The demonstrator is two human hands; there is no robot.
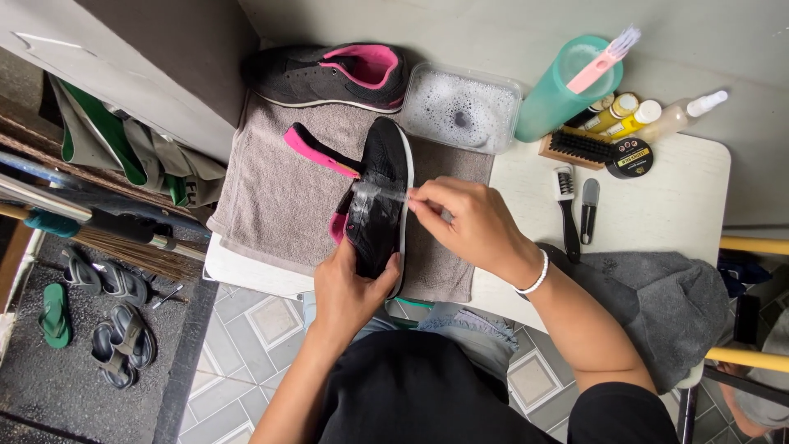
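left hand (349,288) clamps heel of black shoe (380,205), tilted on grey towel (271,205). right hand (468,222) pinches a small brush (382,193) against its side. pink insole (316,150) lies just beside. behind: second shoe (329,76), clear tub (462,107) holding suds, teal cup (563,86) holding pink toothbrush (604,59).

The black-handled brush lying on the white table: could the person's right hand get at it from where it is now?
Probably yes. The black-handled brush lies uncovered on the white table, just beside the right hand, with nothing between them. But that hand is pinching a small brush against the black shoe, so it would have to let go first.
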